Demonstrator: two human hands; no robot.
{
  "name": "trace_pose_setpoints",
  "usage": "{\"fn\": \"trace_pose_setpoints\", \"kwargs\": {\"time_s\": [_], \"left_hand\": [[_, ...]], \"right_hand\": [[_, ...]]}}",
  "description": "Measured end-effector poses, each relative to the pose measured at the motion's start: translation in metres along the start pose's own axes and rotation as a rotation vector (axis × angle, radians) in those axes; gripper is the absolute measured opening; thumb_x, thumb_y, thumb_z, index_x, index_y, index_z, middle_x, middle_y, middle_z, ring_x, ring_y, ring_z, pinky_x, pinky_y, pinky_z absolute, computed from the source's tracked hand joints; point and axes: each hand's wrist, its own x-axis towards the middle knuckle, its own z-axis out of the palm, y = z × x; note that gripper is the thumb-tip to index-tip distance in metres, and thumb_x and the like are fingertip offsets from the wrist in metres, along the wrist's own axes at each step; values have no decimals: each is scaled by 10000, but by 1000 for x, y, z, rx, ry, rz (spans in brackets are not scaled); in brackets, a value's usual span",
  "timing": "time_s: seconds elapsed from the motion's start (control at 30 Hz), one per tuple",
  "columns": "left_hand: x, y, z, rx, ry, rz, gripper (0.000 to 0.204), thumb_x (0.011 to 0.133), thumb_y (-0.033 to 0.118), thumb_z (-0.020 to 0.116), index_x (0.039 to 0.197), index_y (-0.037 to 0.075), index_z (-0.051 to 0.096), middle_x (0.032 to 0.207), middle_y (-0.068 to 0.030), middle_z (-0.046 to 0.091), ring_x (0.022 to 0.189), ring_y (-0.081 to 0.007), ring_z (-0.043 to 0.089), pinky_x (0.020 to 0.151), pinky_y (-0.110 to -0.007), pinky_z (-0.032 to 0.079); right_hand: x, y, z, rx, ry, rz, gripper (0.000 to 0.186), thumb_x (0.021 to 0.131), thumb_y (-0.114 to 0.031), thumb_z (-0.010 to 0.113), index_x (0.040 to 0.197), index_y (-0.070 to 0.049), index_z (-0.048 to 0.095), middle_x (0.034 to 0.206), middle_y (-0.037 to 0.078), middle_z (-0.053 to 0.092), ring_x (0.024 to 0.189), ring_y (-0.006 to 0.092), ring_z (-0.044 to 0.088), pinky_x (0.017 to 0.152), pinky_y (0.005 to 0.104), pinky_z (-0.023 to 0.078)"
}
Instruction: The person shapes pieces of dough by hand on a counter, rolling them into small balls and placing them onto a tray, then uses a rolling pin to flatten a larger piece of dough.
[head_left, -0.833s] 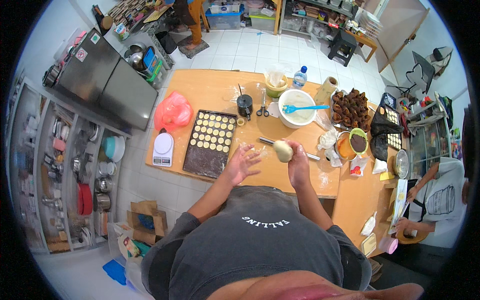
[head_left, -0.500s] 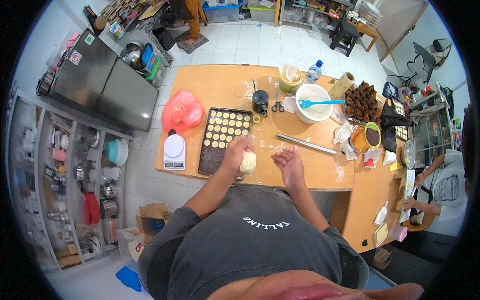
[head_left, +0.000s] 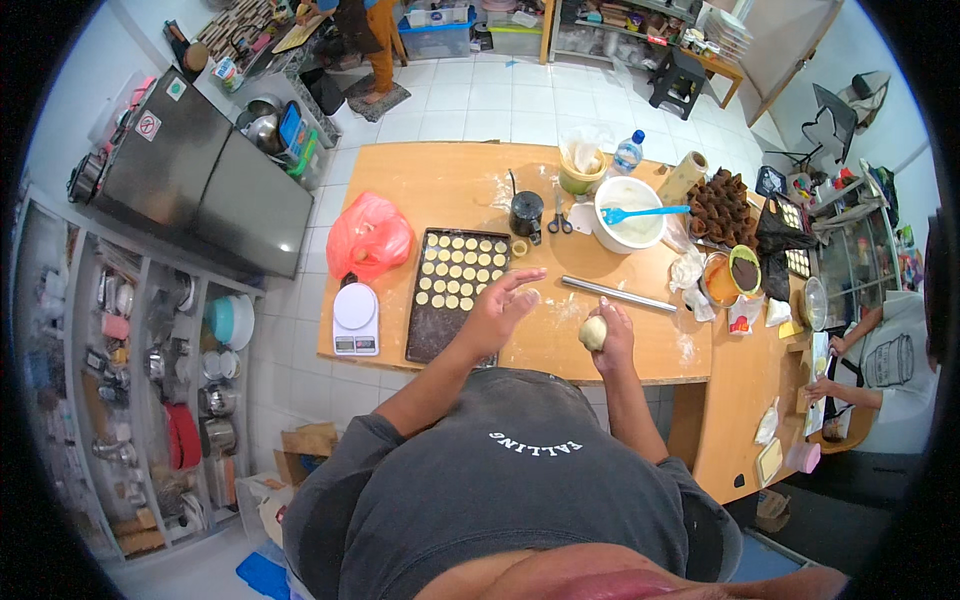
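My right hand (head_left: 612,335) is closed around a pale ball of dough (head_left: 592,333) just above the floured wooden table (head_left: 440,190). My left hand (head_left: 500,305) hovers open, fingers spread, beside the right edge of a dark baking tray (head_left: 452,290) that carries several small round dough discs. A metal rolling pin (head_left: 618,294) lies on the table just beyond my right hand.
A white kitchen scale (head_left: 354,318) and a red plastic bag (head_left: 368,236) sit left of the tray. Farther back stand a white bowl with a blue spatula (head_left: 632,212), a black cup (head_left: 526,212), scissors (head_left: 560,218) and brown paper cups (head_left: 722,204). Another person (head_left: 890,350) sits at right.
The dough ball has passed from my left hand to my right hand. My left hand has opened and lifted beside the tray.
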Motion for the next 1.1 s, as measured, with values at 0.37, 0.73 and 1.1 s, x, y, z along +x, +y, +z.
{"fn": "trace_pose_setpoints", "kwargs": {"time_s": [0.37,0.73,1.1], "left_hand": [[24,-74,30,-1073,-354,-512,609,988,605,412,1394,154,467,1248,-164,589,957,-279,670,662,-384,581],[76,-19,165,-43,177,-37,364,936,402,617,1047,55,616,987,-74,649,868,-197,632,750,-319,503],[81,-71,255,51,36,35,816,923,595,567,1548,145,300,1589,-191,274,1488,-372,199,1162,-540,210]], "right_hand": [[-58,-80,61,-868,-140,-849,649,864,-84,664,1430,-13,356,1145,166,592,1004,246,628,908,369,494],[-28,-116,-77,-93,-78,176,585,1023,-569,352,1402,-124,341,1294,179,518,1080,337,618,855,509,537],[-14,-221,-196,147,-97,218,603,956,-675,389,1125,-130,584,914,102,657,737,295,674,541,384,537]]}}
